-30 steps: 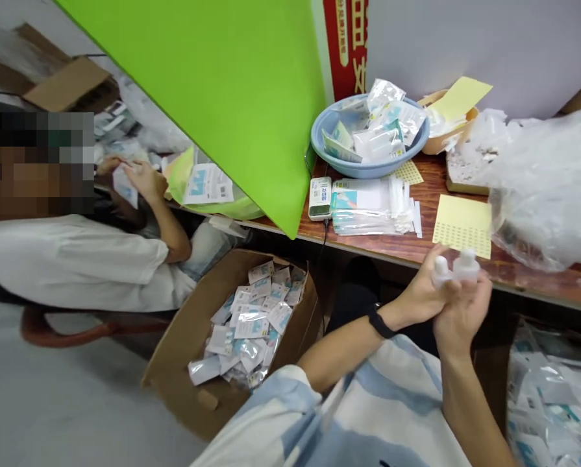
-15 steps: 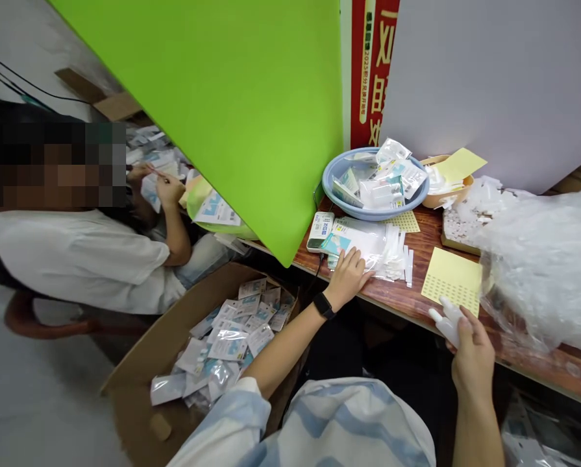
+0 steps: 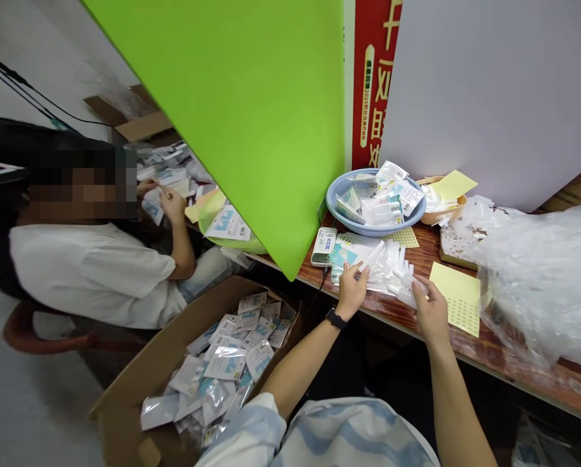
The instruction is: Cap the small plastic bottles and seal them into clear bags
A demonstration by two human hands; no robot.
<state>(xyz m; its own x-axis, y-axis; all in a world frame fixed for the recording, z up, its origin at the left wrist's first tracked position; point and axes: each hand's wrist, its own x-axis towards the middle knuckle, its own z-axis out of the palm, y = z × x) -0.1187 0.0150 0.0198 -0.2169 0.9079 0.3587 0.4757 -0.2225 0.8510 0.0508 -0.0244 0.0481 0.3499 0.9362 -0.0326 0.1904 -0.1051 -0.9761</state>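
My left hand (image 3: 352, 290) is at the near edge of a stack of clear plastic bags (image 3: 378, 275) with printed cards inside. Its fingers are closed on the top plastic bag, whose pale edge strip (image 3: 372, 254) stands up from the pile. To the right, my right hand (image 3: 432, 312) grips small white plastic bottles (image 3: 404, 288) with narrow tips. They point left, over the right end of the bag stack; the fingers partly cover them.
A blue basin (image 3: 336, 217) of filled packets stands behind the stack, beside an orange basket (image 3: 458, 209). A yellow sticker sheet (image 3: 453, 292) and a large clear plastic bag (image 3: 548, 279) lie to the right. At lower left, a cardboard box (image 3: 124, 389) holds packets. A co-worker (image 3: 90, 279) sits left of the green panel (image 3: 251, 117).
My right hand has moved left and up with the bottles, toward the bag stack. My left hand, earlier lying flat on the stack, now pinches the top bag and lifts its edge.
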